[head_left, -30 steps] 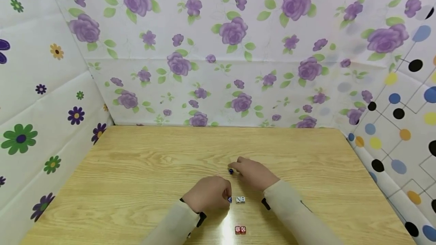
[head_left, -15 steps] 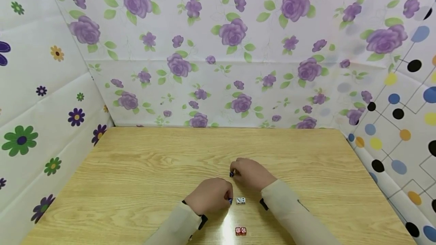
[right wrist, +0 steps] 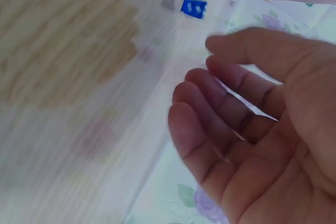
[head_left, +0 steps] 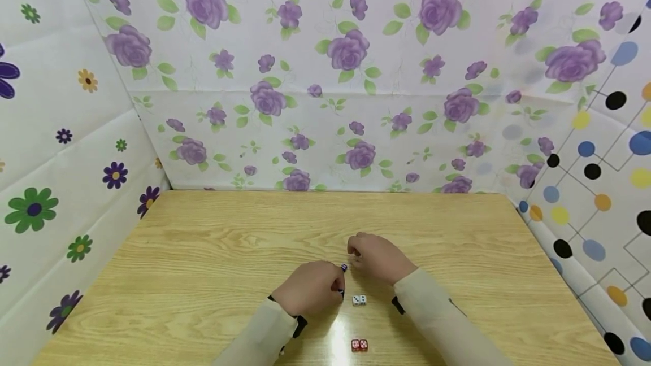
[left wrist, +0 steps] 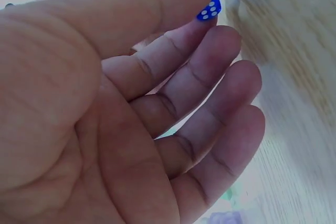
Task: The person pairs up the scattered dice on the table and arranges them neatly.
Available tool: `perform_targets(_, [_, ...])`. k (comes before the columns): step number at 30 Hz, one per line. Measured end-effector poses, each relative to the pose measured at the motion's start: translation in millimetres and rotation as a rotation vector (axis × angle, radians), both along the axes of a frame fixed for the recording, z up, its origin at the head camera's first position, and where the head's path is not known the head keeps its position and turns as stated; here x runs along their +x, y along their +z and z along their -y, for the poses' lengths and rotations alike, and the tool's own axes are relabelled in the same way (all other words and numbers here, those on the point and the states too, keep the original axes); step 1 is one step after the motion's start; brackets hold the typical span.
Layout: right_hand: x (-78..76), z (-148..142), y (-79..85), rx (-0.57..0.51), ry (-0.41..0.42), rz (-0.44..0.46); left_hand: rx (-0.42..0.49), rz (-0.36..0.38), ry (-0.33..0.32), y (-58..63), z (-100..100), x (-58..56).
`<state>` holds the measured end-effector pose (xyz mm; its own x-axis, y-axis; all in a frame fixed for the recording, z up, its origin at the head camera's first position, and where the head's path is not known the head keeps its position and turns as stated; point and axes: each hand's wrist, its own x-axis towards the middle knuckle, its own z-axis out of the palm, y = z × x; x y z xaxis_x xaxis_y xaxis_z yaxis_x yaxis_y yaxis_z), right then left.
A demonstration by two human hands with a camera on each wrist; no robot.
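In the head view my left hand (head_left: pixel 307 288) pinches a blue die between thumb and forefinger. The left wrist view shows part of that blue die (left wrist: pixel 210 10), white-dotted, sticking out past the thumb tip. Another blue die (head_left: pixel 343 268) rests on the wooden table just beyond my left fingers. My right hand (head_left: pixel 381 257) hovers to the right of this second die, its fingers loosely curved and apart from it. In the right wrist view the same die (right wrist: pixel 194 7) lies beyond the thumb tip, and nothing is between the fingers.
Two white dice (head_left: pixel 359 300) sit side by side to the right of my left hand. Two red dice (head_left: pixel 359 345) lie nearer the front. Flowered cloth (head_left: pixel 315 89) stands behind the wooden table (head_left: pixel 229 225), with patterned cloths along both sides.
The second blue die has moved toward my left hand. My right fingers, which were at it half a second ago, have come away. The left hand has shifted slightly back with its die.
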<state>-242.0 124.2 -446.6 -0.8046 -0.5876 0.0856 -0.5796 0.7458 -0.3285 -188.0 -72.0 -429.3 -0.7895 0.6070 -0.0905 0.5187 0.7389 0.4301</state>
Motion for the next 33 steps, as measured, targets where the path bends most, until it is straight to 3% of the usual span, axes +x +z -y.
perform_targets(4, [0.9, 4.4, -1.9, 0.045, 0.041, 0.047, 0.004, 0.01, 0.002, -0.2, 0.4, -1.6])
perform_targets(10, [3.8, 9.2, -3.6, 0.066, 0.084, -0.006, 0.03, 0.02, -0.009, -1.6, 1.6, -4.2])
perform_targets(18, [6.0, -5.7, 10.4, -0.042, 0.039, 0.023, 0.109, -0.001, 0.048, 3.2, 5.1, -8.6])
perform_targets(25, [17.1, -29.7, 23.9, -0.131, -0.065, 0.004, 0.165, -0.073, 0.089, 4.9, 1.1, -13.4])
perform_targets(33, [27.2, -53.6, 20.7, -0.238, -0.164, -0.006, 0.213, -0.167, 0.153, 4.1, -1.7, -16.7])
